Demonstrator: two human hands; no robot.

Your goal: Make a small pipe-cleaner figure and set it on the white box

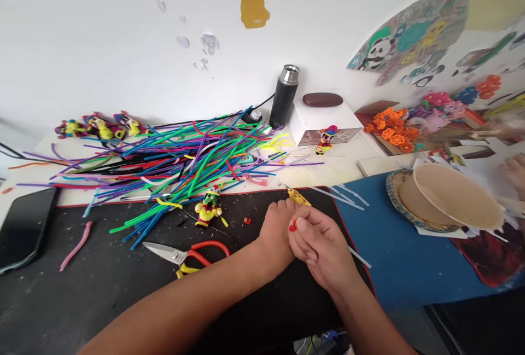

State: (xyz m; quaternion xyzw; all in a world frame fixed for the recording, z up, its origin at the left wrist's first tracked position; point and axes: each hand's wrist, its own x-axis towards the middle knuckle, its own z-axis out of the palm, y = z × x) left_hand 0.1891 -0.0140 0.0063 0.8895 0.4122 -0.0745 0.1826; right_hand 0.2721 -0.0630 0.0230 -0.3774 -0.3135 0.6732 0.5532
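My left hand (275, 232) and my right hand (320, 243) meet over the black mat (102, 284), fingers closed together. Between them sits a small red pipe-cleaner piece (292, 226). A yellow-handled tool (298, 197) sticks out beyond my left hand's fingers, which seem to grip it. A small yellow and red pipe-cleaner figure (208, 208) lies on the mat to the left. Red-handled scissors (186, 254) lie nearer me, left of my forearm.
A big heap of coloured pipe cleaners (180, 158) covers the table's left. Finished figures (98, 127) line the wall. A phone (24, 226), a black flask (284, 98), a white box (324, 120), paper bowls (451, 196) and orange flowers (391, 128) stand around. Another person's hand (514, 172) is at right.
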